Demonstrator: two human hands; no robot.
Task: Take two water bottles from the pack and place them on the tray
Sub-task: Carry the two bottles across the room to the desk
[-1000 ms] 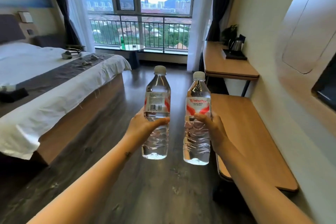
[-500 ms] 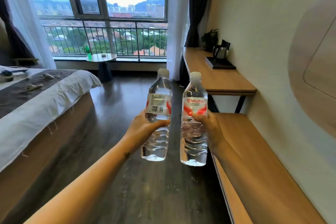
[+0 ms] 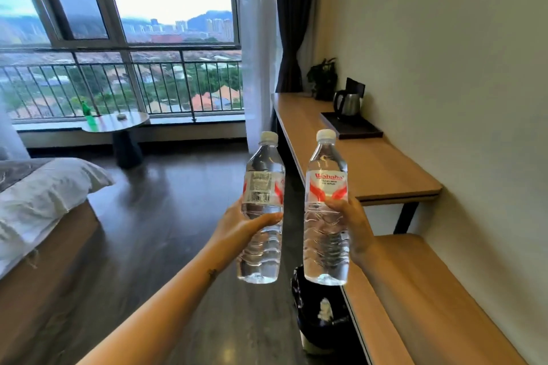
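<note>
Gripping one clear water bottle in each outstretched hand, a person carries the pair upright at chest height down the aisle of a hotel room. The left bottle [image 3: 262, 207] shows its barcode panel; the left hand [image 3: 240, 227] wraps it below the label, fingers curled round the far side and thumb pressed across the front. The right bottle [image 3: 326, 210] shows its red-lettered label; the right hand [image 3: 353, 231] clasps it at mid-height, thumb on the label's lower edge, the other fingers hidden behind the plastic. The bottles stand side by side, close but apart, both white caps on.

Ahead and to the right, a dark tray [image 3: 353, 129] lies on the wooden desk [image 3: 385, 169] against the wall, a steel kettle [image 3: 348, 104] standing at its far end and a small potted plant [image 3: 323, 78] beyond. A lower wooden bench [image 3: 430, 299] runs nearer along the same wall, and a black-lined bin [image 3: 317, 314] sits on the floor just beside it, below the right bottle.

Compared with half a second ago, the view has advanced and swung right: the desk and tray loom nearer, the bin has come into sight, and only a corner of the bed [image 3: 44, 187] remains at left. The round side table [image 3: 118, 123] by the window carries a green bottle [image 3: 86, 111].
</note>
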